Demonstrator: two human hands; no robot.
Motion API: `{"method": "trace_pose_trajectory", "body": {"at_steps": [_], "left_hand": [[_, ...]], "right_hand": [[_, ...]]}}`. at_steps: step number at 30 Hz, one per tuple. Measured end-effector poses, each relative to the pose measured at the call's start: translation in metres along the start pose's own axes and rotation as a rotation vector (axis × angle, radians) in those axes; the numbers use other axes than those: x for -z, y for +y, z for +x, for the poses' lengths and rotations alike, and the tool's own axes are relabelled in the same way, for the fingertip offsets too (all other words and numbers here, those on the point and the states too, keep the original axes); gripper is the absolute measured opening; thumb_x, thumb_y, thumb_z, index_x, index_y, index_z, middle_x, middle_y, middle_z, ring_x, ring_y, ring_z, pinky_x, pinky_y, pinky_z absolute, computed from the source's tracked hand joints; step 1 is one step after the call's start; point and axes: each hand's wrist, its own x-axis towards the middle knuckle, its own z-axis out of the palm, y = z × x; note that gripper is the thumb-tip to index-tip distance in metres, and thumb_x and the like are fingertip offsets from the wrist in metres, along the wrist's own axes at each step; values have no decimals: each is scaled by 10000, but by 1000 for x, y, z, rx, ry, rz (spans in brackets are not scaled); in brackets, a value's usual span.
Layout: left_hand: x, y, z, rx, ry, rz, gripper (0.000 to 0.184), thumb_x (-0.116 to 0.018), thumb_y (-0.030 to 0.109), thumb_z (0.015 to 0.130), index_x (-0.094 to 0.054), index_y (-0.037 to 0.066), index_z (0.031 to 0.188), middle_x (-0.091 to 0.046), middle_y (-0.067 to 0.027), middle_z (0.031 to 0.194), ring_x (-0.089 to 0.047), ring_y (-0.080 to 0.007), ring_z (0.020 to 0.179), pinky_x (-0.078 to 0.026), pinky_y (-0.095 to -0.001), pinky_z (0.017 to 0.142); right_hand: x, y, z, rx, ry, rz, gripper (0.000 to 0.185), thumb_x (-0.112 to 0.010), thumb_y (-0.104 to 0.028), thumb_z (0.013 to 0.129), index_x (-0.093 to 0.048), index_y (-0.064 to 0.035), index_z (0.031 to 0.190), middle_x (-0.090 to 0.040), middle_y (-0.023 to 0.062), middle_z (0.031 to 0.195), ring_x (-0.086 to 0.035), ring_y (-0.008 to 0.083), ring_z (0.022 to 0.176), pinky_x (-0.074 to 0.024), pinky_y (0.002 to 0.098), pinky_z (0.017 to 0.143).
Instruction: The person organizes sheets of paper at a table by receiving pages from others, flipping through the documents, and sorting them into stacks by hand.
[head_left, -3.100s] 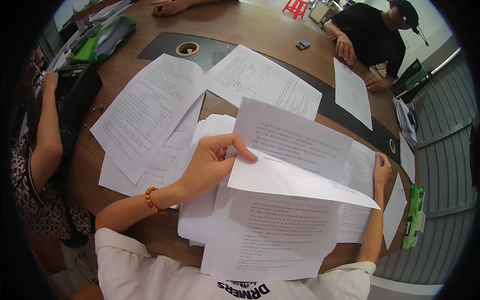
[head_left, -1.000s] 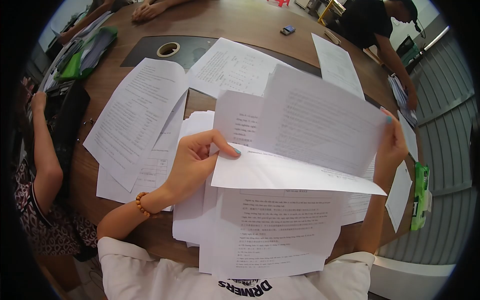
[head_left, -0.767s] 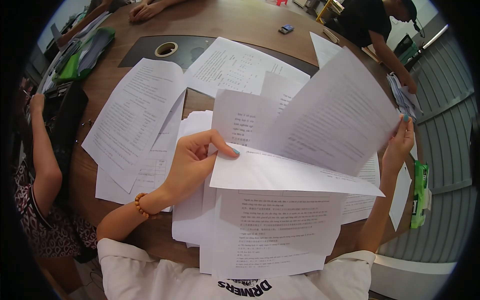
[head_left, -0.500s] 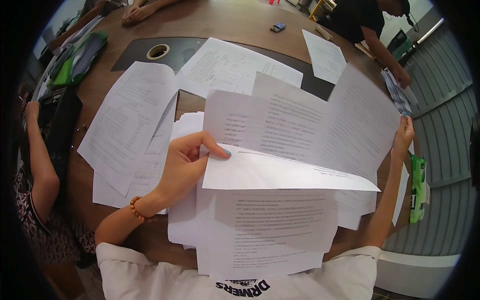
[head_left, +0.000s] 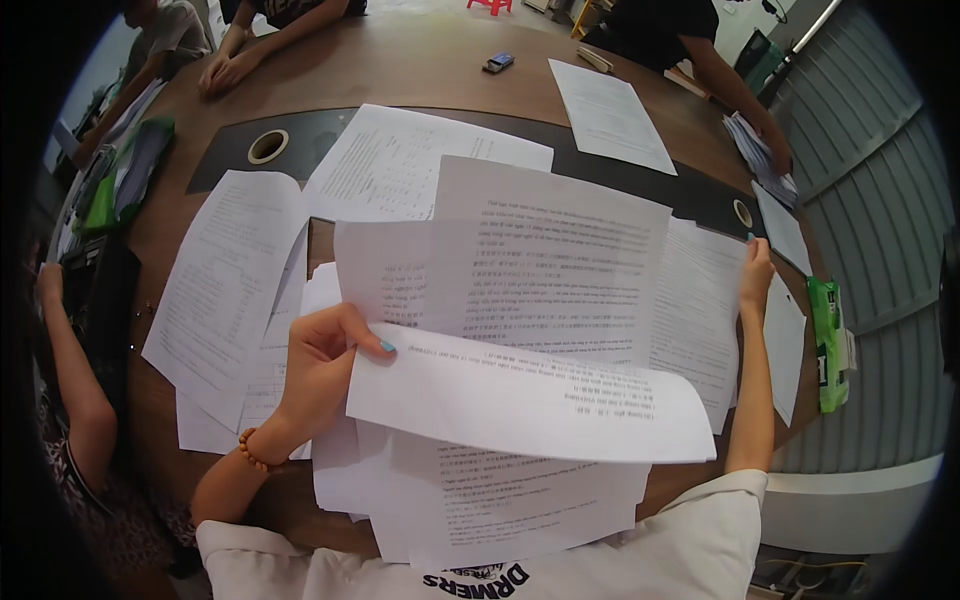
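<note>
My left hand [head_left: 328, 365] pinches the left edge of several printed sheets, thumb on top. One sheet [head_left: 530, 400] curls over toward me there, its pale back with a few printed lines showing. Behind it stands an upright printed page [head_left: 550, 260]. At the right, my right hand [head_left: 757, 275] grips the upper right edge of another printed sheet [head_left: 695, 310] between thumb and fingers. Below the curled sheet, a further printed page [head_left: 500, 510] hangs over the table's near edge in front of my shirt. A stack of paper [head_left: 335, 480] lies under my left hand.
Printed sheets [head_left: 225, 290] lie at the left, others [head_left: 420, 150] farther back. A tape roll [head_left: 268, 147] rests on the dark strip. Toward the right are a page [head_left: 612, 115] and a green packet [head_left: 828, 345]. Other people sit around the wooden table [head_left: 400, 60].
The curled sheet has come down and opened toward me, showing more print. My right hand has moved left and slightly down, lowering its sheet. The view has shifted.
</note>
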Motion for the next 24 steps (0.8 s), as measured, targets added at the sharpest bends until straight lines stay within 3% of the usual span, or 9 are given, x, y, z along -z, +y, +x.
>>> {"method": "trace_pose_trajectory", "body": {"at_steps": [3, 5, 6, 8, 9, 11, 15, 18, 24], "left_hand": [[1, -1, -1, -25, -27, 4, 142, -515, -58, 723, -506, 25, 609, -581, -77, 676, -567, -93, 607, -458, -187, 542], [2, -1, 0, -48, -26, -45, 139, -518, -60, 720, -508, 22, 609, -580, -80, 672, -569, -100, 600, -463, -193, 540], [2, -2, 0, -48, -25, -42, 139, -518, -60, 720, -508, 22, 609, -580, -80, 672, -569, -100, 600, -463, -193, 540], [3, -4, 0, -76, -51, -77, 139, -520, -56, 721, -511, 17, 603, -579, -87, 668, -570, -108, 594, -469, -202, 539], [3, -4, 0, -73, -51, -75, 139, -520, -56, 721, -511, 17, 603, -579, -87, 668, -570, -108, 594, -469, -202, 539], [4, -5, -1, -75, -48, -81, 138, -526, -57, 716, -514, 9, 596, -579, -94, 667, -571, -113, 593, -473, -208, 540], [5, -5, -1, -89, -64, -72, 137, -534, -63, 707, -515, 6, 589, -578, -99, 665, -570, -115, 590, -474, -209, 538], [4, -7, -2, -102, -46, -114, 134, -538, -68, 700, -515, 4, 590, -579, -101, 666, -570, -116, 591, -470, -206, 532], [3, -7, -2, -139, -46, -77, 145, -555, -54, 696, -508, 15, 578, -587, -108, 686, -570, -120, 598, -464, -207, 523]], "right_hand": [[11, -40, -3, -107, -228, -87, 244, -377, -265, 851, -492, -53, 887, -564, 172, 721, -548, 336, 677, -414, 385, 528], [9, -53, -2, 527, 351, -325, 294, -412, -289, 839, -492, -36, 965, -556, 136, 859, -548, 245, 776, -434, 322, 604], [16, -69, -4, 525, 351, -321, 294, -412, -289, 839, -492, -36, 965, -556, 136, 859, -548, 245, 776, -434, 322, 604], [41, -110, -10, 102, -159, 526, 326, -474, -288, 813, -484, -37, 1021, -516, 99, 964, -502, 156, 869, -430, 278, 678], [50, -124, -15, 100, -161, 528, 326, -474, -288, 813, -484, -37, 1021, -516, 99, 964, -502, 156, 869, -430, 278, 678], [67, -144, -30, 82, -800, 1159, 311, -532, -245, 785, -493, -55, 1028, -553, 71, 862, -532, 114, 772, -443, 258, 656], [84, -155, -38, -41, -801, 1110, 227, -553, -170, 771, -516, -49, 959, -570, 32, 748, -543, 99, 641, -450, 238, 607], [95, -148, -22, -348, -352, 1229, 88, -531, -130, 788, -521, -45, 810, -590, 31, 730, -514, 47, 576, -413, 192, 540], [89, -102, -1, -254, -44, 958, 128, -522, -177, 803, -507, -49, 806, -601, 58, 760, -490, 43, 669, -358, 152, 619]]}}
